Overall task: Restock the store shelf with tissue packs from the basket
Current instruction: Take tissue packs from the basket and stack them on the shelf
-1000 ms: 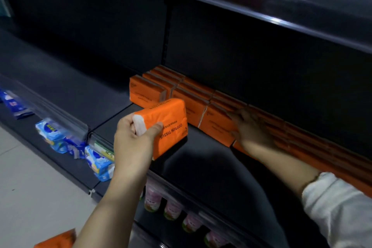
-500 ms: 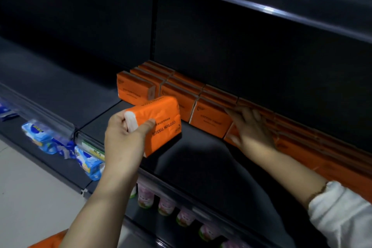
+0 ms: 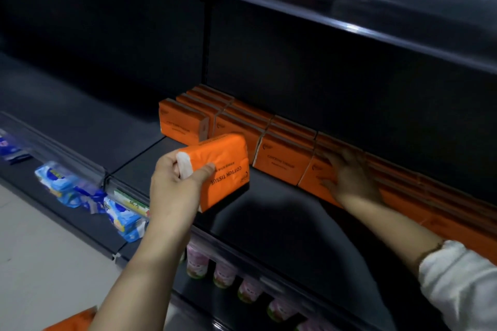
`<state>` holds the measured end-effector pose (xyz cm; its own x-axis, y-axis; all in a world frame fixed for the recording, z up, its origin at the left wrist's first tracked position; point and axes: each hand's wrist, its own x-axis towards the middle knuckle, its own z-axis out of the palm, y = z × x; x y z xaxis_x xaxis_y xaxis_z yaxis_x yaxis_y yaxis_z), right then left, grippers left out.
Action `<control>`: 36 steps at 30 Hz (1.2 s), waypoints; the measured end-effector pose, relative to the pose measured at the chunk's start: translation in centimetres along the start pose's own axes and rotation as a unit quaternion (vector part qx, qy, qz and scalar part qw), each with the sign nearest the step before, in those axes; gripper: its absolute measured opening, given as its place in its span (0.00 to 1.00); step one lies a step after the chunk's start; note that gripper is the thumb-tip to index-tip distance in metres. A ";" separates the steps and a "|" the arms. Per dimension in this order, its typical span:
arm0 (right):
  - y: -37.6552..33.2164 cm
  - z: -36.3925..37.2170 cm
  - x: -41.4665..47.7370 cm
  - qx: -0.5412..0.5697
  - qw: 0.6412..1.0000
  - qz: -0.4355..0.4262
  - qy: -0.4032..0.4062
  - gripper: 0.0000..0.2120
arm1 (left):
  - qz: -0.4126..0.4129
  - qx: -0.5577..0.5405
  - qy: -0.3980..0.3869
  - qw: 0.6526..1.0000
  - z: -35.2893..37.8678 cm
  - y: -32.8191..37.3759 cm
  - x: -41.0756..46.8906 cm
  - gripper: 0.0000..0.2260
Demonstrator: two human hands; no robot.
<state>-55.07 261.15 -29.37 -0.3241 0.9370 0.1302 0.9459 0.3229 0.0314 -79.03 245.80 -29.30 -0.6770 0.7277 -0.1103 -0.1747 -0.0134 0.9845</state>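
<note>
My left hand grips an orange tissue pack by its white end, holding it just above the front of the dark shelf. Several orange tissue packs stand in rows along the back of that shelf. My right hand lies flat with spread fingers against the front of one standing pack in the row, to the right of the held pack. An orange corner of another pack shows at the bottom left; the basket itself is out of view.
A dark upper shelf overhangs the row. Blue-and-white packets lie on a lower shelf at left behind a clear price rail. Pink-labelled bottles stand below the shelf's front edge. Pale floor is at lower left.
My left hand has carried the tissue pack slightly right and farther over the shelf. My right hand stays pressed on the row, shifted little. The camera has shifted a bit.
</note>
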 end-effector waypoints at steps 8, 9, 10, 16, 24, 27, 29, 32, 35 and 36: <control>-9.5 -0.4 1.3 0.077 0.977 -0.161 0.117 0.27 | -0.001 -0.093 0.105 0.990 -3.9 0.5 1.8 0.17; -11.5 -0.4 2.1 0.087 0.976 -0.171 0.104 0.26 | 0.001 -0.112 0.126 0.986 -4.5 0.7 2.1 0.17; -13.5 -0.3 2.9 0.097 0.975 -0.179 0.084 0.26 | 0.006 -0.132 0.143 0.981 -5.1 0.8 2.3 0.18; -22.7 0.2 8.1 0.114 0.960 -0.241 0.090 0.28 | 0.034 -0.186 0.201 0.961 -7.7 1.3 3.5 0.23; -25.6 0.6 10.0 0.094 0.965 -0.241 0.035 0.22 | -0.024 -0.192 0.201 0.960 -8.5 1.0 4.0 0.14; -25.3 1.0 10.4 0.091 0.959 -0.267 0.036 0.19 | -0.039 -0.181 0.191 0.964 -8.5 1.1 3.9 0.13; -25.0 1.4 10.8 0.069 0.976 -0.205 0.035 0.18 | -0.046 -0.176 0.186 0.966 -8.6 1.2 3.7 0.15; -24.8 1.4 10.7 0.067 0.976 -0.206 0.025 0.19 | -0.048 -0.169 0.164 0.971 -8.6 1.2 3.5 0.15; -24.5 0.9 10.3 0.060 0.980 -0.189 0.015 0.25 | -0.050 -0.175 0.136 0.974 -8.4 1.5 3.2 0.13; -24.3 0.9 10.1 0.083 0.980 -0.181 0.026 0.25 | -0.053 -0.182 0.125 0.974 -8.4 1.5 3.2 0.12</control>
<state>-81.38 262.88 -29.66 -0.6324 0.7506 0.1914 0.7528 0.6538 -0.0766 -87.42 242.37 -29.31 -0.7860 0.5495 -0.2832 -0.4643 -0.2223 0.8573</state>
